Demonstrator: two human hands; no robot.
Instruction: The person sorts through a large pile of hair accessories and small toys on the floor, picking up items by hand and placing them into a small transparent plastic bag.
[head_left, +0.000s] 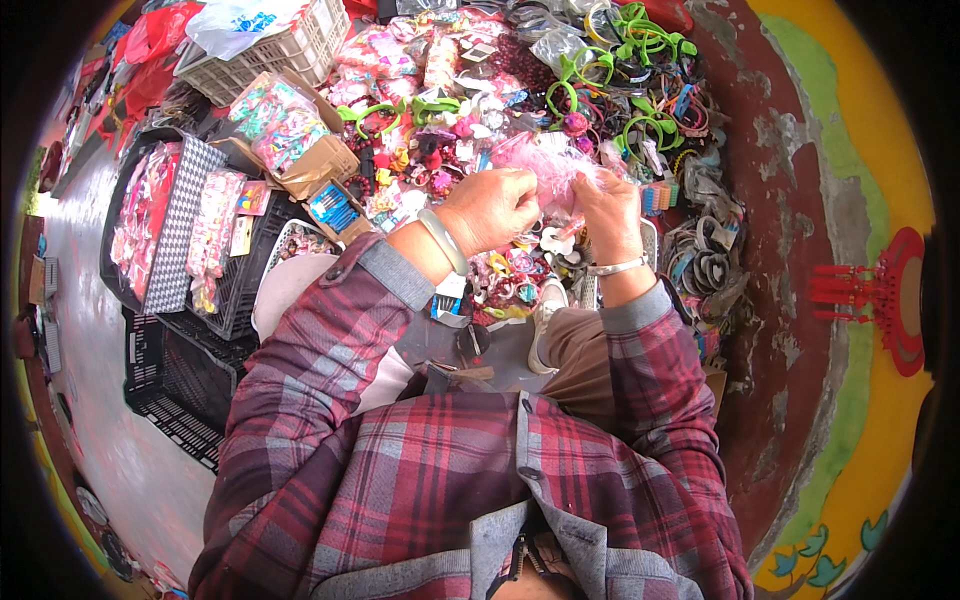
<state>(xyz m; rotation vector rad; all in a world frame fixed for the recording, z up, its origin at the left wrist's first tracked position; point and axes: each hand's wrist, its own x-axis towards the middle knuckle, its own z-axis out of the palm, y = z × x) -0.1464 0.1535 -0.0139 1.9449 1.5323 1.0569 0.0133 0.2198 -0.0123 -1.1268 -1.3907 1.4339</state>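
Both of my hands are raised in front of my chest, with a fluffy pink hair accessory (553, 166) stretched between them. The fingers of my left hand (496, 204) are curled in at its left side, fingertips partly hidden. On the right side, my right hand (613, 214) pinches its fluff between thumb and fingers. Below and around them spreads a heap of hair ties and hair ornaments (517, 266), many of them colourful. Green headbands (651, 135) lie in the pile beyond my right hand.
To the left stand a houndstooth-patterned bin (184, 225) of packaged goods, black plastic crates (184, 375) and an open cardboard box (322, 161). A beige plastic crate (300, 56) is at the back left. A painted, peeling wall (787, 225) runs along the right.
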